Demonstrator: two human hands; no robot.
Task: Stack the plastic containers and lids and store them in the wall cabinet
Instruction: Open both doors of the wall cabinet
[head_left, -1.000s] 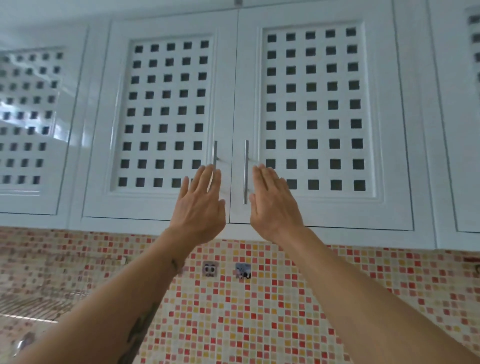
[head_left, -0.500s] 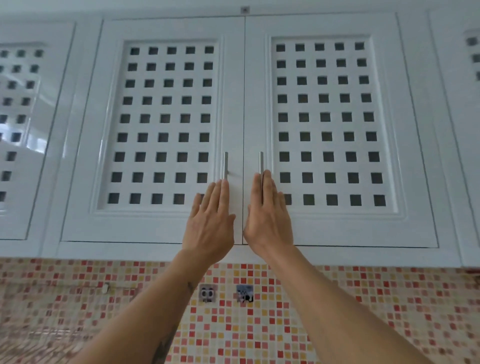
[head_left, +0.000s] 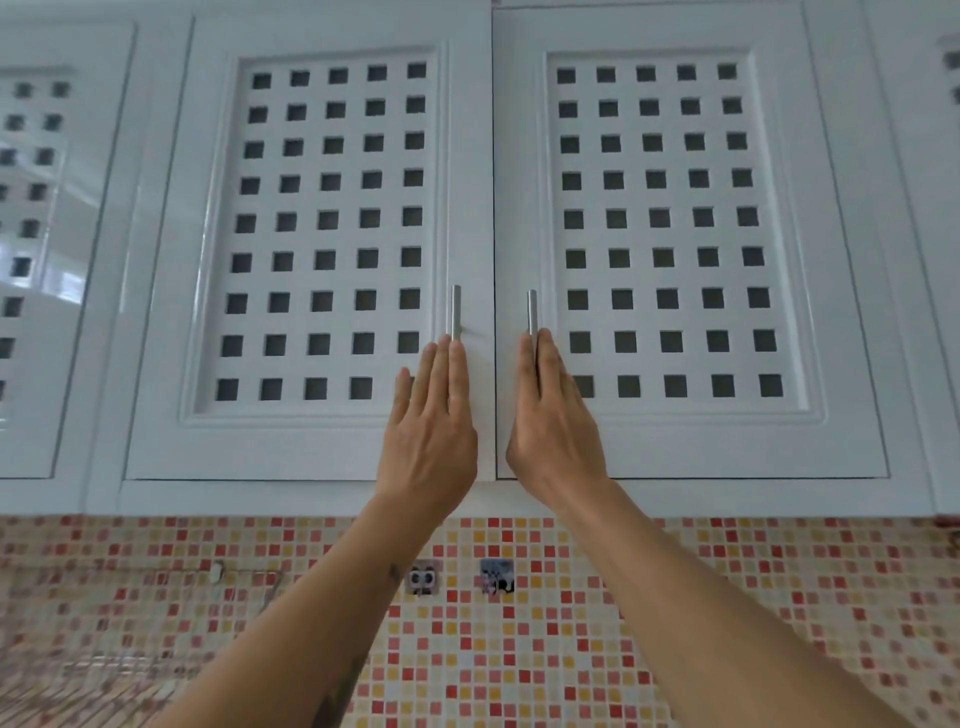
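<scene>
The white wall cabinet fills the upper view, its two lattice doors closed: the left door (head_left: 171, 312) and the right door (head_left: 841, 312). Each has a vertical metal bar handle by the middle seam, the left handle (head_left: 455, 312) and the right handle (head_left: 532, 312). My left hand (head_left: 431, 431) is raised flat with straight fingers, fingertips at the lower end of the left handle. My right hand (head_left: 553, 426) is raised the same way over the lower part of the right handle. Neither hand grips anything. No plastic containers or lids are in view.
More white lattice doors flank the pair on the left (head_left: 31, 234) and far right (head_left: 950, 78). Below runs a red, orange and cream mosaic backsplash (head_left: 727, 597) with two small stickers (head_left: 496, 576) and a wire rack (head_left: 104, 660) at lower left.
Both hands have risen and come closer to the cabinet, from below the handles up to their lower ends. The view has tilted so the doors sit lower and larger.
</scene>
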